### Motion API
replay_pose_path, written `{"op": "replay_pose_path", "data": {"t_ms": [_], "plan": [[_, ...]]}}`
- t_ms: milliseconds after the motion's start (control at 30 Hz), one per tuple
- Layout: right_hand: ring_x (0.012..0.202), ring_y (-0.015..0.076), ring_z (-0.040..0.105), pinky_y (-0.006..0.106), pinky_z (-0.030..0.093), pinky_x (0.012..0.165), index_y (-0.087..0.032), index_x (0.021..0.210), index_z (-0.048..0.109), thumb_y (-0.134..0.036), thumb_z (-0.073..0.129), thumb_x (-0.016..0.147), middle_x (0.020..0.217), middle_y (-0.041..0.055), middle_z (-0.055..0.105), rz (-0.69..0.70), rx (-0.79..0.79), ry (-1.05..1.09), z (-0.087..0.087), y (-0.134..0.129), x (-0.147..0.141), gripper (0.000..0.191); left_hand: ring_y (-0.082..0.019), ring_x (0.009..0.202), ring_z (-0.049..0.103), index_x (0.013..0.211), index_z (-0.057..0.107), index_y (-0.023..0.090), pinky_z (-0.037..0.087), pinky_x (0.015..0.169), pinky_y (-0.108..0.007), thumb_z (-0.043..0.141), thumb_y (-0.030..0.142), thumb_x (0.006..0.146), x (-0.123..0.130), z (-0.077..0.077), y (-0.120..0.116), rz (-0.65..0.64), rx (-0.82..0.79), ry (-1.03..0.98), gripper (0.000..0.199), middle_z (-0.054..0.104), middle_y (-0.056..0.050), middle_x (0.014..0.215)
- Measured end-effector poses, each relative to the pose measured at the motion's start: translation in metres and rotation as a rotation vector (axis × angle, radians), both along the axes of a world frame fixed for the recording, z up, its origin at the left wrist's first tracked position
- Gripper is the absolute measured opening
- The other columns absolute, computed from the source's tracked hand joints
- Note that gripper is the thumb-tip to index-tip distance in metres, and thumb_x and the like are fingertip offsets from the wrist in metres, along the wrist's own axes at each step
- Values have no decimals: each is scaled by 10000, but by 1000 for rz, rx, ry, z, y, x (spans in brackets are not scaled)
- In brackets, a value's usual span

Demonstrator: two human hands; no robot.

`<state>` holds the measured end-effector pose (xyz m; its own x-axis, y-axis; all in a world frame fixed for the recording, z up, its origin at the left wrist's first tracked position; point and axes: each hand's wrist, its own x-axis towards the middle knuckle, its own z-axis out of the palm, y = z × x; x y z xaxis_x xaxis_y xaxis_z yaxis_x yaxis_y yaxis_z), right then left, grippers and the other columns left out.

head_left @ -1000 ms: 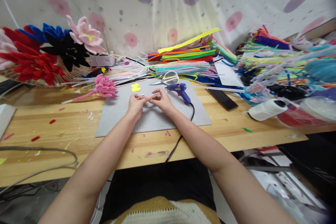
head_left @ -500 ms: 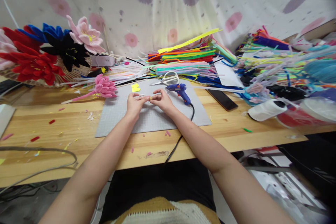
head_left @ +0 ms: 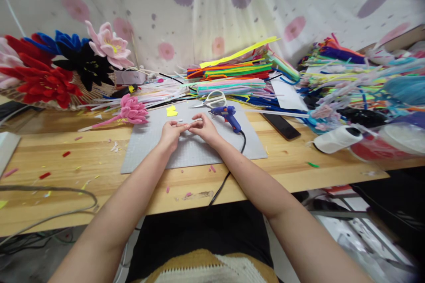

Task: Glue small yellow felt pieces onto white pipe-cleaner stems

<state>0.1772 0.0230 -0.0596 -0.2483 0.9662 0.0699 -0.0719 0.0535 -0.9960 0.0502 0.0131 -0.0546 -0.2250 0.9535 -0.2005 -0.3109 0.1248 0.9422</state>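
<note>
Above the grey cutting mat (head_left: 149,154), my left hand (head_left: 171,135) and my right hand (head_left: 204,129) meet at the fingertips. Both are closed in a pinch; whatever sits between the fingers is too small or hidden to name. Just right of my right hand lies a blue glue gun (head_left: 227,117), its black cord running toward the table's front edge. Scissors with white handles (head_left: 215,98) rest behind it. Yellow paper pieces (head_left: 171,111) lie beyond my left hand. A pink fuzzy flower (head_left: 131,111) lies left of the hands, its head over the mat's corner.
Bundles of coloured pipe cleaners (head_left: 232,73) are piled along the back. Finished fuzzy flowers (head_left: 49,79) stand at the left. A phone (head_left: 281,125), a white thread spool (head_left: 338,138) and more craft supplies sit at the right. Grey cables (head_left: 49,188) cross the front left.
The fingertips have shifted slightly against each other, and the small yellowish bit seen between them before is now hidden. Objects on the table have stayed put.
</note>
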Motion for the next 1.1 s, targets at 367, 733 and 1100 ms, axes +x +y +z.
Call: {"op": "replay_pose_path", "data": {"t_ms": [367,733,1100], "plan": [[608,98,588,270,460,667,-209,859,417,-242,681,540,634,-75,605,-59,-33,8,2,-2,1,415,-131,624,608,786,416,181,427,645,-274,799,241,442,1,6,-4,-44,-8,17,519,645,-11,685],[615,97,593,269,462,677,-205,859,411,-223,681,546,656,-60,620,-43,-71,37,8,-4,6,414,-142,624,639,801,400,201,459,672,-281,745,219,488,1,8,-11,-3,128,215,466,658,26,649],[642,110,598,302,480,701,-211,858,414,-263,672,573,672,-55,616,-96,-1,-49,9,-5,8,387,-153,628,640,852,408,209,463,668,-283,745,247,521,-2,7,-10,-14,176,388,474,673,2,680]]}}
